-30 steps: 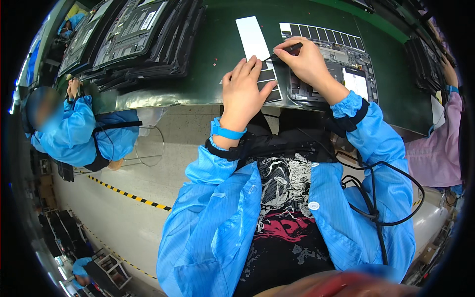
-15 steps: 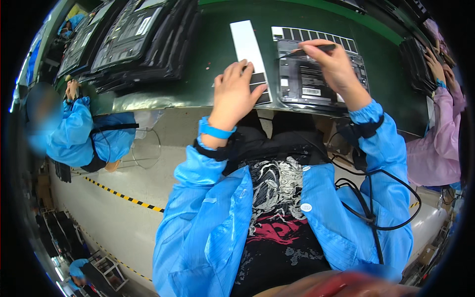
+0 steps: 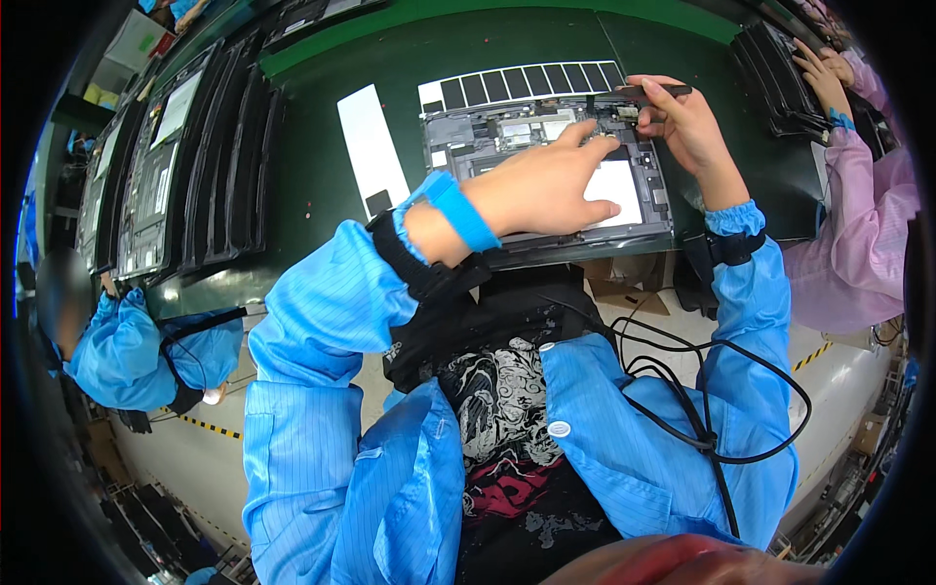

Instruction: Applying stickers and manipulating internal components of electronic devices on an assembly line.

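An opened laptop base (image 3: pixel 458 130) lies on the green table, its inner parts and a white rectangular panel (image 3: pixel 616 193) facing up. My left hand (image 3: pixel 546 187) stretches over its middle with fingers spread, the thumb on the white panel and the fingertips near the inner parts. Past the base's far right corner, my right hand (image 3: pixel 682 127) pinches slim black tweezers (image 3: pixel 671 90), held nearly level. A white sheet of black pads (image 3: pixel 522 82) runs along the base's far edge. Left of the base is another white sheet (image 3: pixel 370 141), with a black square showing near my left sleeve.
Stacked laptop bases (image 3: pixel 195 156) stand on the table's left side. Another stack (image 3: pixel 775 78) sits at the far right, where a person in a pink sleeve (image 3: pixel 858 195) works. A person in blue (image 3: pixel 117 351) sits at the left. A black cable (image 3: pixel 751 453) loops over my right sleeve.
My left hand has left the white sheet and reached right, onto the laptop base. My right hand has drawn the tweezers back to the base's far right corner. The view has shifted.
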A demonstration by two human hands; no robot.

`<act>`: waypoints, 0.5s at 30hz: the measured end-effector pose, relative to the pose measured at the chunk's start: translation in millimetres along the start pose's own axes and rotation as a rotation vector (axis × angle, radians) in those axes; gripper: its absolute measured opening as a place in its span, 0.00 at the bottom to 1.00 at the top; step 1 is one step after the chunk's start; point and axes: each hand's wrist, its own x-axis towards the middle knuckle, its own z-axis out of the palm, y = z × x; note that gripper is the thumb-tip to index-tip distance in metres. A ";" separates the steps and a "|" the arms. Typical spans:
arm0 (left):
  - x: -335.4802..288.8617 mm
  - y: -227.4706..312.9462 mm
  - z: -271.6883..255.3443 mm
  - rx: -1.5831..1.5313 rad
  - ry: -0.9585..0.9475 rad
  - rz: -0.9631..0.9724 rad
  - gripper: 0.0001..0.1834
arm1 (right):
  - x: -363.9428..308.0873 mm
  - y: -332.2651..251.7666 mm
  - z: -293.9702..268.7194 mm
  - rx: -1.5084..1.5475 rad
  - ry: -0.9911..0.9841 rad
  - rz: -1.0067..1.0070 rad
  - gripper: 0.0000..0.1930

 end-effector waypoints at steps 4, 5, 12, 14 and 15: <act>13.2 1.2 0.7 -0.031 -0.096 0.041 0.34 | 7.6 6.9 -12.6 0.065 -0.038 0.004 0.15; 10.2 1.8 2.3 -0.007 -0.064 0.071 0.31 | 8.8 10.3 -16.2 0.090 -0.072 0.026 0.15; 5.0 5.2 1.1 0.022 -0.081 0.079 0.26 | 6.4 8.8 -15.9 0.103 -0.108 0.038 0.14; 4.6 5.0 1.0 0.009 -0.084 0.077 0.25 | 7.0 9.3 -17.0 0.084 -0.116 0.062 0.14; 4.3 5.1 1.7 0.013 -0.083 0.074 0.25 | 7.4 9.9 -16.9 0.086 -0.116 0.065 0.14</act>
